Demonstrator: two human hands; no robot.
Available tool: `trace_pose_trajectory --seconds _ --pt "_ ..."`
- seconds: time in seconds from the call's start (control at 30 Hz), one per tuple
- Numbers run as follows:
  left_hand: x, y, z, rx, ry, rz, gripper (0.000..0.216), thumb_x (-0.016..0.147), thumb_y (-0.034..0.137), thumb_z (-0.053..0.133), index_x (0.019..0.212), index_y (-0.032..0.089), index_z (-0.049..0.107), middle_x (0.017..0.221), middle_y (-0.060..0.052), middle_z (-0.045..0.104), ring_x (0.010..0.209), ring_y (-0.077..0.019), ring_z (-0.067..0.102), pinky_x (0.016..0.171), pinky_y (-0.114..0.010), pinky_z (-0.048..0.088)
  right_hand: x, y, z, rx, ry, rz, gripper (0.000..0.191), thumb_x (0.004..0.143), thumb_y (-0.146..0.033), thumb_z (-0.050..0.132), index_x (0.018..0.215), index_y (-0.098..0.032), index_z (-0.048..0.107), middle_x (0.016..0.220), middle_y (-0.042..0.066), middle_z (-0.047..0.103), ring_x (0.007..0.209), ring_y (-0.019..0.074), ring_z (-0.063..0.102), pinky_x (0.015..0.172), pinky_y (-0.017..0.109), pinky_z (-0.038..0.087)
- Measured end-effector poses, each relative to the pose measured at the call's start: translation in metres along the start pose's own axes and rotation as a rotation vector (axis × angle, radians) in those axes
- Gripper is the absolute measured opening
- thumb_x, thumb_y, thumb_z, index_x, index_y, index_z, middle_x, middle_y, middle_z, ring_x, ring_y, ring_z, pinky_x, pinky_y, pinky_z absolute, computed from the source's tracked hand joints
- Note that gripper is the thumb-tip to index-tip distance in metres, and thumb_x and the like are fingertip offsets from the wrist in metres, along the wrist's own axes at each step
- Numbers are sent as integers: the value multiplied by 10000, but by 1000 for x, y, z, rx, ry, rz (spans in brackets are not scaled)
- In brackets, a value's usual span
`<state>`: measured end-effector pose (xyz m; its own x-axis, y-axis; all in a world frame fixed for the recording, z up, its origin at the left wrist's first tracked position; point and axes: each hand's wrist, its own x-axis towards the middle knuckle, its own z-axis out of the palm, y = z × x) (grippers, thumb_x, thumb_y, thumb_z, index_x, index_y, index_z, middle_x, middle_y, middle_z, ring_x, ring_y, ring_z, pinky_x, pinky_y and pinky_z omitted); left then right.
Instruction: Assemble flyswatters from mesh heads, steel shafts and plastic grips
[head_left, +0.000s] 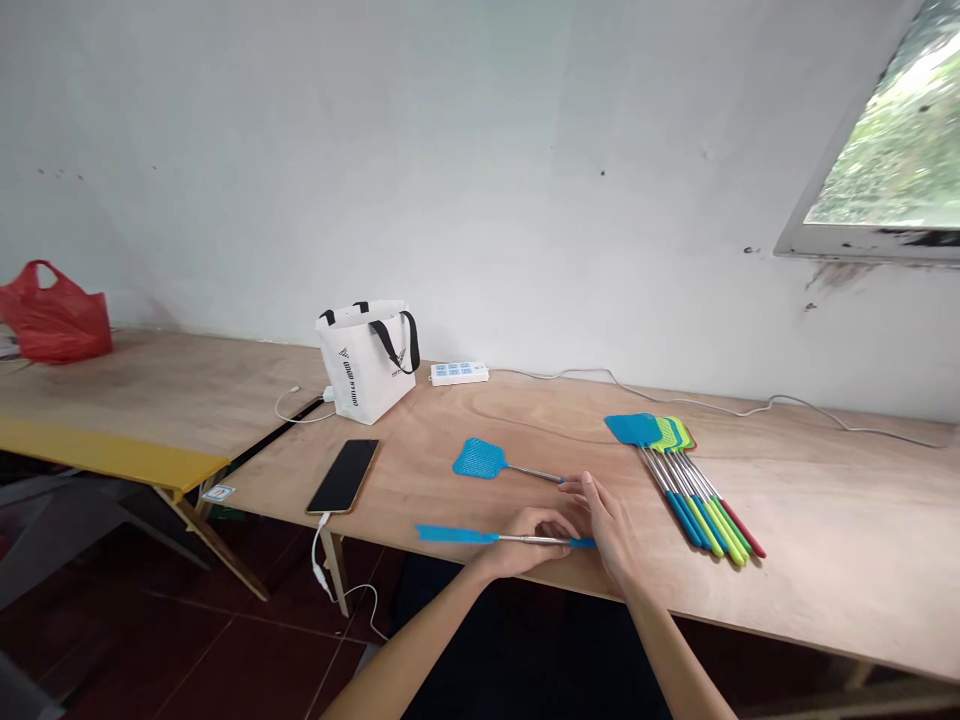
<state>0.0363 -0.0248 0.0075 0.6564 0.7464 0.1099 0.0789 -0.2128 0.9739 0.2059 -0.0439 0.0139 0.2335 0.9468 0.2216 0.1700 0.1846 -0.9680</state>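
My left hand (529,545) is closed around the metal shaft of a blue fly swatter (456,534) at the table's front edge. That swatter's flat head points left, and its blue handle reaches toward my right palm. My right hand (604,520) has its fingers apart, over the handle end of a second blue fly swatter (480,459) lying on the table. The hand hides most of that handle, so I cannot tell how firmly it touches it. To the right lies a fanned row of several fly swatters (679,480) with blue, yellow-green, green and red handles.
A black phone (345,477) on a white cable (319,560) lies left on the wooden table (840,520). Behind stand a white tote bag (367,365) and a power strip (459,373), its cord along the wall. A red plastic bag (60,320) sits far left.
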Motion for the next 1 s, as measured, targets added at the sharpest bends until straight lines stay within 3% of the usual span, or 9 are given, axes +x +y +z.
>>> trace_pose_trajectory --seconds 0.17,0.27,0.43,0.6,0.7,0.8,0.9,1.0 --pt "-1 7 -1 -13 9 -5 301 796 406 789 988 177 758 843 -24 716 745 -148 620 712 -266 473 2 -3 0 12 36 8 616 928 -761 412 1002 -249 746 1070 85 756 1120 290 653 1035 441 484" --pt "1 5 1 -106 49 -59 424 743 487 822 997 160 732 891 -42 721 691 -136 610 590 -239 457 -7 -5 -3 -49 32 -18 611 934 -757 407 1009 -252 742 1034 80 759 1073 293 672 984 419 509" --pt "8 -4 2 -313 191 -46 545 687 553 847 995 139 672 748 -12 671 538 -92 552 470 -201 428 -18 -1 1 -259 -122 -158 522 973 -672 423 1056 -259 732 1038 83 751 937 291 693 834 394 542" --pt "12 -10 0 -417 337 -38 555 724 607 799 980 152 609 759 -18 659 545 -104 580 442 -197 470 -12 5 1 -505 -151 -342 411 1030 -522 382 1158 -305 705 1198 82 703 1139 293 626 1004 469 472" --pt "13 -11 0 -437 407 -32 583 741 650 758 1018 172 571 835 -40 674 636 -137 628 468 -212 520 -8 8 -8 -676 -146 -375 357 1025 -504 425 1220 -342 677 1338 50 647 1278 291 551 1132 555 347" --pt "15 -11 1 -426 451 -50 630 732 709 723 1034 189 537 885 -50 673 681 -158 654 483 -238 553 -5 15 -19 -776 -249 -403 320 992 -513 512 1221 -369 682 1481 19 550 1407 296 445 1195 608 238" --pt "17 -11 3 -401 456 -94 662 727 792 651 979 199 499 807 -23 654 588 -141 625 429 -235 530 -1 29 -26 -808 -257 -444 293 1003 -465 492 1159 -351 713 1523 21 507 1455 298 389 1191 636 229" --pt "17 -12 5 -331 382 -170 676 738 851 567 875 195 488 649 5 614 449 -111 541 352 -206 450 5 44 -29 -819 -216 -423 330 1017 -453 443 1160 -324 712 1547 41 479 1468 304 371 1180 652 235"
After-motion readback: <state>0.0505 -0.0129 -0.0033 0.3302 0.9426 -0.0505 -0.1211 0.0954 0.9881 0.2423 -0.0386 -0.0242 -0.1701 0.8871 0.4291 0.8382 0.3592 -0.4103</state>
